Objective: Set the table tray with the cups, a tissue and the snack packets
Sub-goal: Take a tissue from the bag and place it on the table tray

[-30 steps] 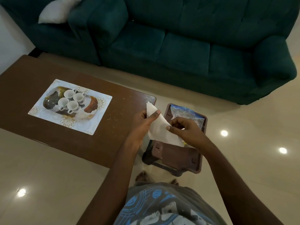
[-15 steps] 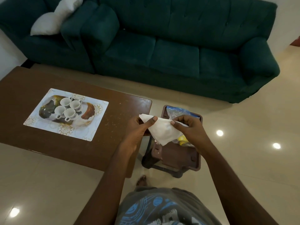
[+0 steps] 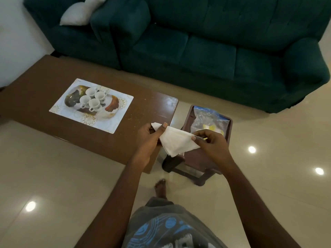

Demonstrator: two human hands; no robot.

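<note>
Right now a white tissue (image 3: 176, 142) hangs stretched between both hands, above the gap between the table (image 3: 41, 81) and a dark stool (image 3: 200, 159). The left hand (image 3: 149, 138) pinches one corner, its grip narrow on the tissue; the right hand (image 3: 212, 144) pinches the opposite corner likewise. At ten o'clock from the hands, four white cups (image 3: 92, 99) stand clustered on the printed tray (image 3: 123, 108), flat on the table. At one o'clock, a clear bag of snack packets (image 3: 204, 117) lies on the stool.

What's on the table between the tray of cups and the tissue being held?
Nothing but bare tabletop, dotted with small pale specks, between the tray and the tissue, per the head view.
</note>
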